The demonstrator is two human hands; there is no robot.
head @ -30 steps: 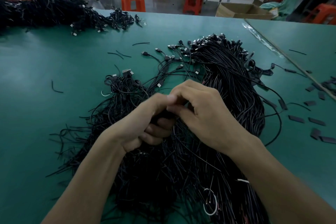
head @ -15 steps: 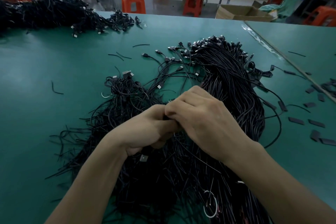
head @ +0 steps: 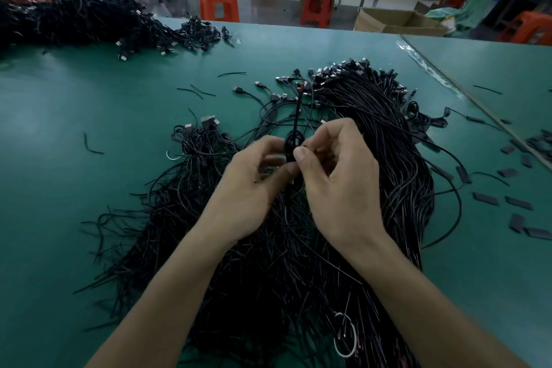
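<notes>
Both hands meet over a big heap of black USB cables [head: 373,134] on the green table [head: 74,116]. Between them is one coiled black cable [head: 294,140], its loose end sticking up and away from me. My left hand [head: 254,185] holds the coil from the left, blurred, with curled fingers. My right hand [head: 337,176] pinches it from the right between thumb and fingers. A smaller bundle of coiled cables [head: 200,143] lies just left of the hands.
Another large pile of black cables [head: 74,21] sits at the far left. Flat black sleeve pieces [head: 518,203] are scattered on the right. A table seam [head: 466,92] runs diagonally at right. Orange stools [head: 219,1] and a cardboard box [head: 394,21] stand beyond the table.
The hands were pressed together low on the heap; now they are lifted slightly and parted, showing a small coil with its end sticking up between them.
</notes>
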